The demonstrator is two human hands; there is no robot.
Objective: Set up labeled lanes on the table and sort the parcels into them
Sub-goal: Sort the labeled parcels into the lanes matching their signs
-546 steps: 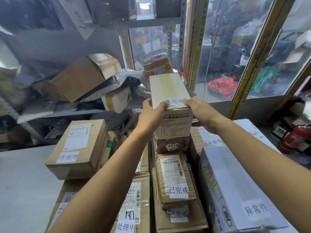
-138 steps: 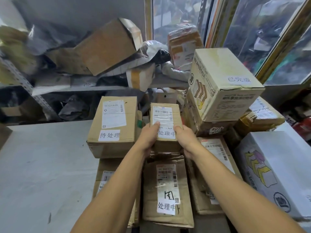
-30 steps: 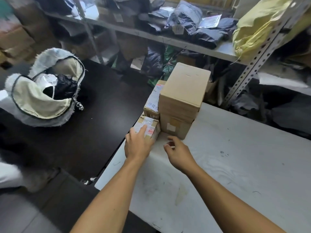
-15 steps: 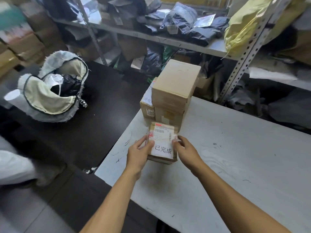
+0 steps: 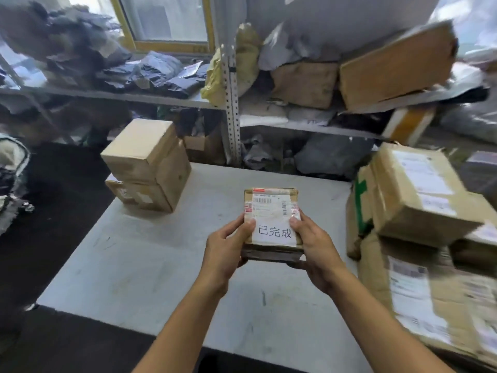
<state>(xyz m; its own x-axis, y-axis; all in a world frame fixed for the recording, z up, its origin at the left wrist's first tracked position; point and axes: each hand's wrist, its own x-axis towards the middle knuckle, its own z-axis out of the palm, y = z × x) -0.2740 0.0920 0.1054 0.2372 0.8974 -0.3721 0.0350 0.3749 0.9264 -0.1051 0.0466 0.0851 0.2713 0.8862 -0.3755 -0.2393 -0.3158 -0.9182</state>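
Since half a second ago the parcel (image 5: 271, 219) has left the spot beside the two stacked boxes (image 5: 147, 165) and is now carried over the middle of the table (image 5: 139, 265), well right of them. Head view: the left hand (image 5: 225, 251) and right hand (image 5: 315, 246) grip its near corners, thumbs curled onto the top beside the white label (image 5: 274, 232) reading 已完成, fingers under it. From the parcel, the grey scuffed table spreads all round; a blurred pile of brown cartons (image 5: 419, 238) lies just right. Beyond it stands a metal shelf (image 5: 231, 109) crammed with bags and boxes, under a yellow-framed window (image 5: 164, 22). Dark floor (image 5: 61, 200) lies left.
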